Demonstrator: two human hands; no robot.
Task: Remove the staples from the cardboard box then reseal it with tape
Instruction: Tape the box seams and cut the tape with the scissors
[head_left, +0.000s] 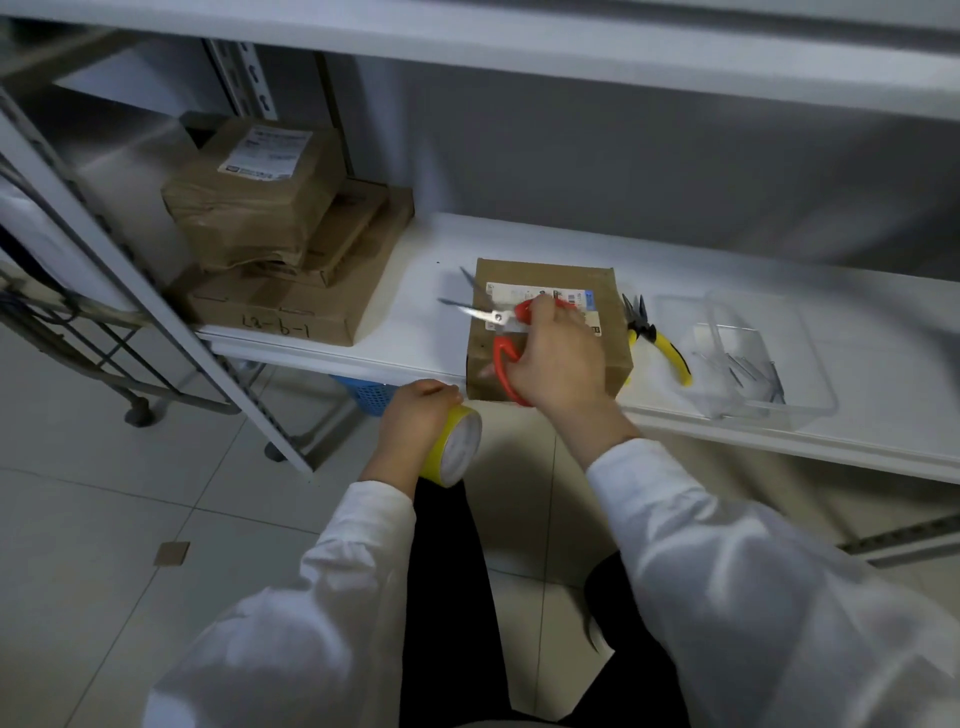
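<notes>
My right hand (558, 364) grips red-handled steel scissors (500, 317) over the brown cardboard box (540, 273). My left hand (415, 415) clutches a yellow tape roll (457, 447) just in front of that box.

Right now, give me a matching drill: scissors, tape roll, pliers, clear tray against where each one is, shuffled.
Things:
1 scissors
2 tape roll
3 pliers
4 clear tray

Places:
A lying on the shelf, just right of the box
B held in the left hand, below the shelf edge
C far right on the shelf
D held in the right hand, over the box

Pairs: 1-D, 2-B, 3-A, 4-C
</notes>
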